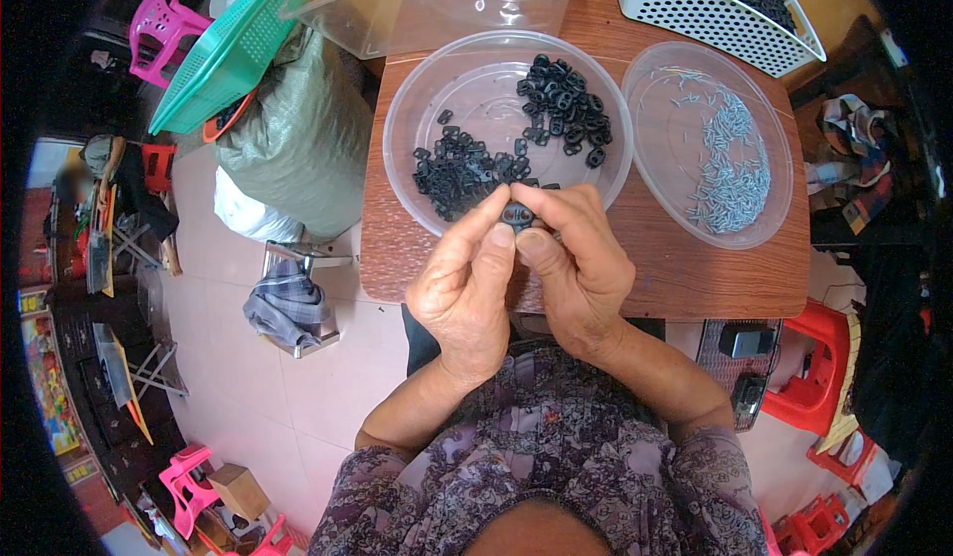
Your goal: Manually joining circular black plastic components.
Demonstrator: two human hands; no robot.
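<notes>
Between the fingertips of both hands sits a small black plastic part with two round holes (516, 216). My left hand (465, 278) pinches it from the left, thumb and forefinger closed on it. From the other side my right hand (581, 263) pinches the same part. Both hands are over the near rim of a clear round tub (397, 174). Inside the tub lie two heaps of small black plastic pieces, a flatter heap (462, 169) at the left and a heap of oval two-holed pieces (564, 99) at the right.
Right of the tub, a clear round lid (660, 184) holds many small silver screws (735, 164). A white perforated basket (695, 5) of black pieces and a clear box (447, 5) stand behind on the brown table (715, 293). A full sack (308, 139) and a stool (298, 303) are at the left.
</notes>
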